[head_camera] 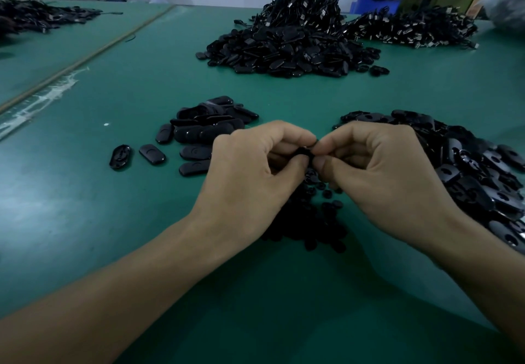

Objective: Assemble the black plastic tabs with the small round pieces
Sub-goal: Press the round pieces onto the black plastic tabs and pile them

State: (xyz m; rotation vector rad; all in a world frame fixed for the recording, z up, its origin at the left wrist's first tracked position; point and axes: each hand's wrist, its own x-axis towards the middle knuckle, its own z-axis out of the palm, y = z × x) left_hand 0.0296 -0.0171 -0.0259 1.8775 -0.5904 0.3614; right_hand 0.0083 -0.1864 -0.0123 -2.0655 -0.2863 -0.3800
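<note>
Green matting covers the whole bench (pixel 113 235) in the head view, and dead centre both hands are bunched together just above it. The left hand (pixel 250 170) has its fingers curled in, pinching a black plastic tab (pixel 304 153) between thumb and forefinger. The right hand (pixel 377 170) is curled the same way and nips the same tab from the 3 o'clock side. Whether there's already a round piece under those fingertips (pixel 324 147) I can't tell, it's all black on black.

My read: this is the press-fit step, seating a round piece into the tab. The next move probably wants the piece lined up square with its hole and a firm thumb push, with the left hand keeping the tab from twisting.

Supplies are close by. The small round pieces (pixel 312 221) are scattered right under the hands at 6 o'clock. A heap of holed tabs (pixel 477 176) sits at 3 to 4 o'clock. A smaller group of tabs (pixel 204 130) lies at 10 o'clock, likely the finished ones. Further off there's a big mound of black parts (pixel 284 50) at 12 o'clock and a tangle of cables (pixel 412 28) at 1 o'clock.

Brands or writing: nothing readable. The 10 o'clock tabs show a moulded curved line, no letters I can make out.
</note>
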